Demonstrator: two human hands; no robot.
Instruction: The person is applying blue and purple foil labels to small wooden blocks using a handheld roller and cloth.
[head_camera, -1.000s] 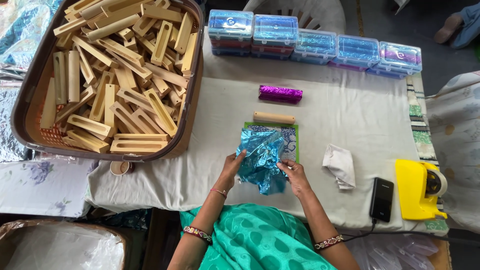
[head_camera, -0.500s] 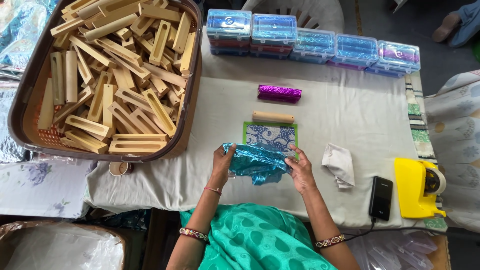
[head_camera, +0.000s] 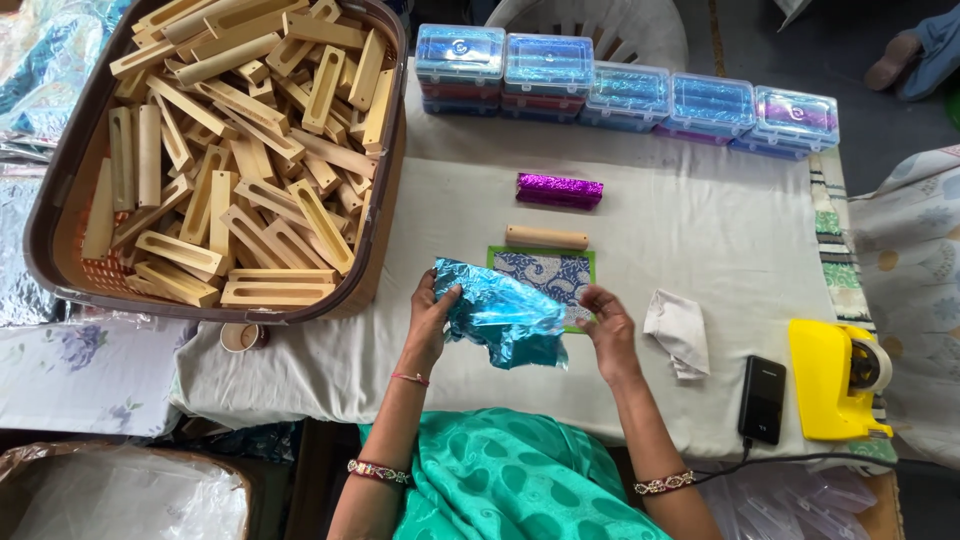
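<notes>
Both hands, left hand (head_camera: 432, 315) and right hand (head_camera: 606, 322), pinch a crinkled, shiny blue foil sheet (head_camera: 500, 315).

The person wears a teal patterned garment (head_camera: 510, 480), a thin pink thread bracelet (head_camera: 409, 378) and beaded bangles (head_camera: 378, 471) on both bare forearms.

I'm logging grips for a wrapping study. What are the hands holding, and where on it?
Both hold a crinkled blue foil sheet: left hand at its left edge, right hand at its right edge.
</notes>
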